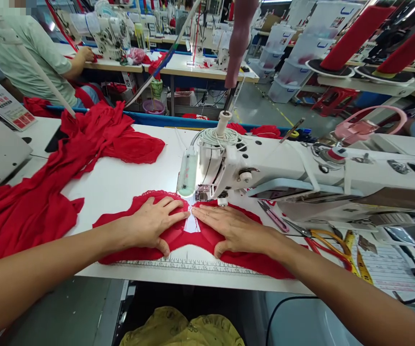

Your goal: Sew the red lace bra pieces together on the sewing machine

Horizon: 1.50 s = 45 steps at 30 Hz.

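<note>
A red garment piece [189, 240] with a lacy edge lies spread on the white sewing table, below the needle area of the sewing machine [225, 168]. My left hand [155, 218] rests flat on its left half, fingers stretched toward the machine's foot. On the right half lies my right hand [229, 226], likewise flat, its fingers pointing left. Between my fingertips a small white patch [192, 222] shows in the middle of the red cloth. The machine's presser foot [203, 194] sits just above this spot; whether it touches the cloth cannot be made out.
Red fabric [48, 182] is heaped on the left. Thread snips [272, 215], orange-handled scissors [326, 242] and a yellow tape measure [363, 266] lie at right. A printed ruler [193, 265] runs along the table's front edge. Another person [30, 62] sits at a machine behind.
</note>
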Each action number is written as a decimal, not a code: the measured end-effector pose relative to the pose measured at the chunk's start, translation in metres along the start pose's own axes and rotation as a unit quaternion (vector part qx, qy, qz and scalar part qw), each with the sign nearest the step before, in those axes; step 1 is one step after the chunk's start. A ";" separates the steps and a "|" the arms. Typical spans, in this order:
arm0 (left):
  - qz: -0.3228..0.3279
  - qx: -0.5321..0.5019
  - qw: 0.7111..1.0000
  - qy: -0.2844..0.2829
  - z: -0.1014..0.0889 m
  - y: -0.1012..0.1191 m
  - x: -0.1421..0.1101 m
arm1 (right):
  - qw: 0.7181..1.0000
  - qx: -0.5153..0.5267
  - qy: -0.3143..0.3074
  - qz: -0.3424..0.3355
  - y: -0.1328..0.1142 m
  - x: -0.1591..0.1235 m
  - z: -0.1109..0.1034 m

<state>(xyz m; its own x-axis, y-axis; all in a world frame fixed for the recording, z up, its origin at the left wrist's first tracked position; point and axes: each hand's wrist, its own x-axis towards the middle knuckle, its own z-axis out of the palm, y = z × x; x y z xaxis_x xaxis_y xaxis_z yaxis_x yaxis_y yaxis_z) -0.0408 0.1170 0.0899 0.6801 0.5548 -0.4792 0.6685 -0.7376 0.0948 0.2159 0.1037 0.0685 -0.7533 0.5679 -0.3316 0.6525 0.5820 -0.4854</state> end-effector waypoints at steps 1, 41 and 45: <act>0.003 -0.002 1.000 0.004 0.001 0.000 0.000 | 1.000 0.001 0.000 0.000 0.000 0.000 0.000; -0.278 -0.703 0.587 0.291 0.116 0.119 -0.088 | 0.900 -0.104 0.393 -0.158 -0.143 -0.057 0.085; -0.049 -0.403 0.869 0.283 0.119 0.090 -0.124 | 0.912 0.030 0.350 -0.213 -0.153 -0.048 0.031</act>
<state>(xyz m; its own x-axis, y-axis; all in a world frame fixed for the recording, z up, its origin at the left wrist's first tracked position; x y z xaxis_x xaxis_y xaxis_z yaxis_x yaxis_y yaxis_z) -0.1009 -0.0641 0.0543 0.4939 0.8688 -0.0346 0.5707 -0.2940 0.7667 0.1499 -0.0309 0.1331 -0.6861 0.5431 0.4840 0.2922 0.8150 -0.5003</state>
